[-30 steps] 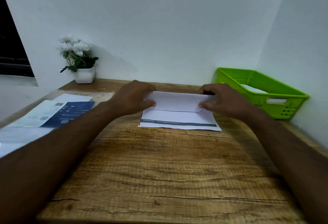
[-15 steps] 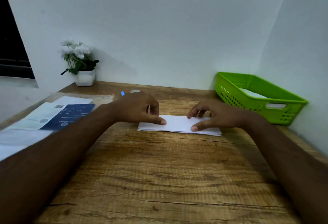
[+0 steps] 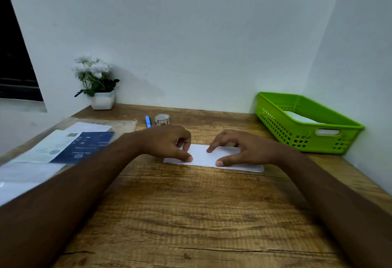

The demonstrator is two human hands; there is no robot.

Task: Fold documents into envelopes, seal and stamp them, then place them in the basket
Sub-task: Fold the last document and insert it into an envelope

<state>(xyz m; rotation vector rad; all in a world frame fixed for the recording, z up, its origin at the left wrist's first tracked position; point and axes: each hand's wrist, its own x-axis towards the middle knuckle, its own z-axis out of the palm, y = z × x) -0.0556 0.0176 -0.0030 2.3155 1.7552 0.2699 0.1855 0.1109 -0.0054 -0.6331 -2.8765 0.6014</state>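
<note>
Left hand point(image 3: 167, 142): thumb and bent fingertips press the folded document's point(image 3: 203, 157) left end.
Right hand point(image 3: 244, 148): spread, thumb and forefinger pressing its middle.
Basket point(image 3: 339, 125): green, far right.

On the table point(image 3: 191, 214) I count one folded sheet point(image 3: 201, 158), one basket point(image 3: 297, 134), one pen point(image 3: 148, 121), one tape roll point(image 3: 162, 119) and one flowerpot point(image 3: 103, 100). Two hands: left hand point(image 3: 167, 142), right hand point(image 3: 244, 151). The papers point(image 3: 63, 146) overlap, so I can't count them.
</note>
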